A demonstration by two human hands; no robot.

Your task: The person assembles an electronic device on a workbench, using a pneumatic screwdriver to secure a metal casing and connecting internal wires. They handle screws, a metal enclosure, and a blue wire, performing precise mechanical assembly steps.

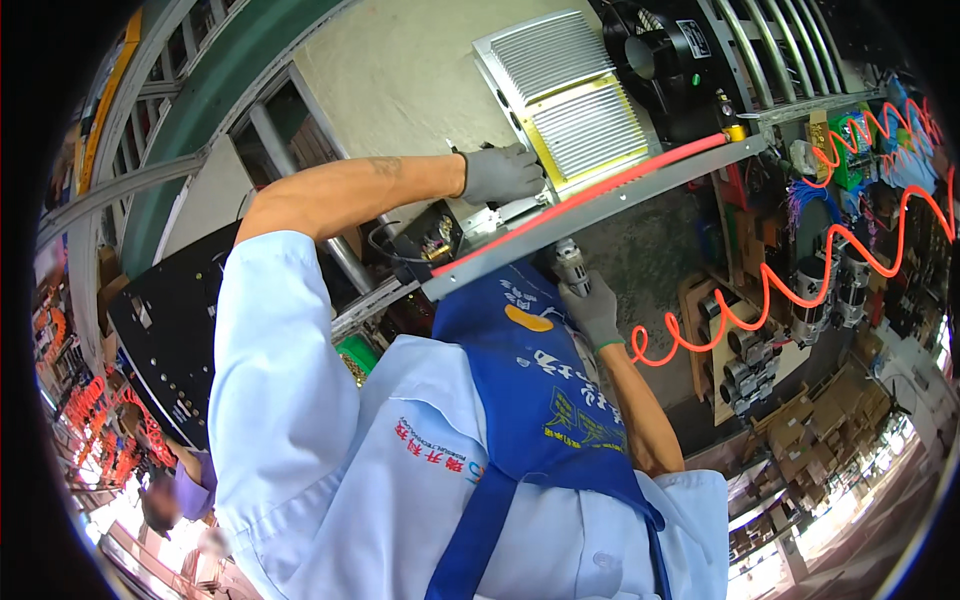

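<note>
My left hand point(500, 175), in a grey glove, rests at the lower left corner of a finned aluminium heat sink point(595, 140) with yellow edging. Its fingers are bent together over the metal there; whatever they pinch is hidden. Lower and to the right, my right hand point(594, 308), gloved too, is wrapped round a silver air tool point(570, 266) in front of my blue apron. Between the hands runs a grey metal rail point(600, 215) with a red hose point(610, 183) along it. A small black bracket with brass fittings point(436, 240) sits left of my left hand.
A black blower fan point(660, 60) stands beside the heat sink, with metal rollers point(780, 45) farther right. Orange coiled air hoses point(790, 290) hang at the right. Motors point(750, 370) sit on a board below them. Another person point(175, 490) is at the far lower left.
</note>
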